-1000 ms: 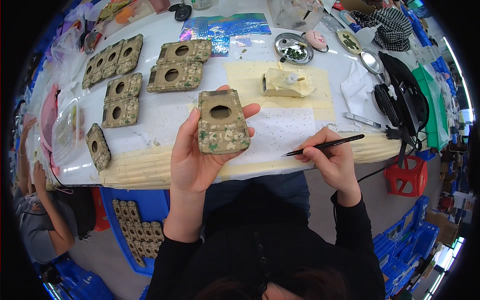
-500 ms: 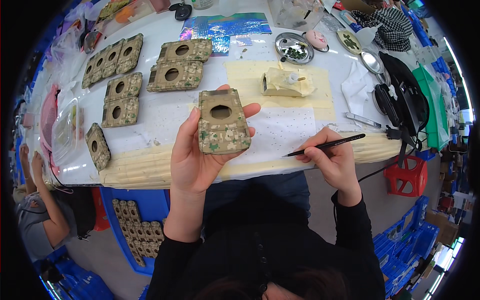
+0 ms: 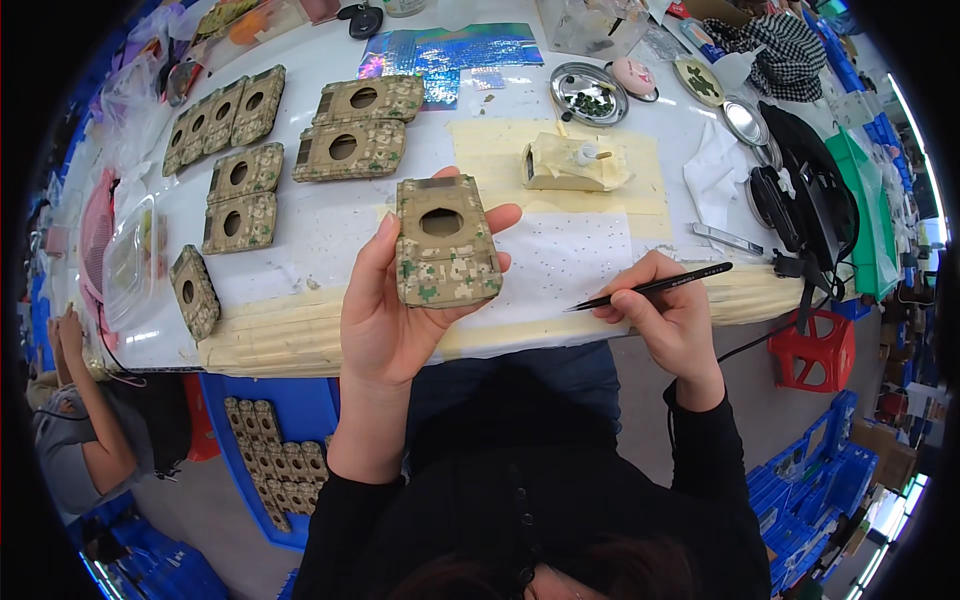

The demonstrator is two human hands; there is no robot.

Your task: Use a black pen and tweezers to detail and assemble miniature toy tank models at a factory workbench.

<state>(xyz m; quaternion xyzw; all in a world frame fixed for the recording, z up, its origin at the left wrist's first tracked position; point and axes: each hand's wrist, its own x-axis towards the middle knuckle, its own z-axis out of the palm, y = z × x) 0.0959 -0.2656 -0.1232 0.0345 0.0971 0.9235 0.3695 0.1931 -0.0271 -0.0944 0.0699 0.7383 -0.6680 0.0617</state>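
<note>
My left hand (image 3: 385, 310) is closed around a camouflage-painted model tank hull (image 3: 447, 268), its round hole facing up. The hull is tan with brown and green pixel blocks. In my right hand (image 3: 660, 315) is a thin black paintbrush (image 3: 655, 288), pinched between thumb and fingers, its fine tip pointing left and apart from the hull. Beneath both hands lies a white paper sheet (image 3: 570, 260) dotted with small dark specks. Behind it stands a cream block wrapped in tape (image 3: 570, 165). A round metal tin (image 3: 590, 95) holds dark green bits.
Several similar hulls (image 3: 350, 150) sit on the left of the table, and more fill a blue tray (image 3: 300, 400) below. A black bag (image 3: 810, 190), tweezers (image 3: 728, 239) and a white tissue (image 3: 712, 175) lie right. Another person's arm (image 3: 95, 420) is at far left; a red stool (image 3: 815, 350) stands right.
My hands, the hull and the paintbrush stay almost in place; the brush has turned slightly in my fingers. At the far left, the other person's hands have shifted.
</note>
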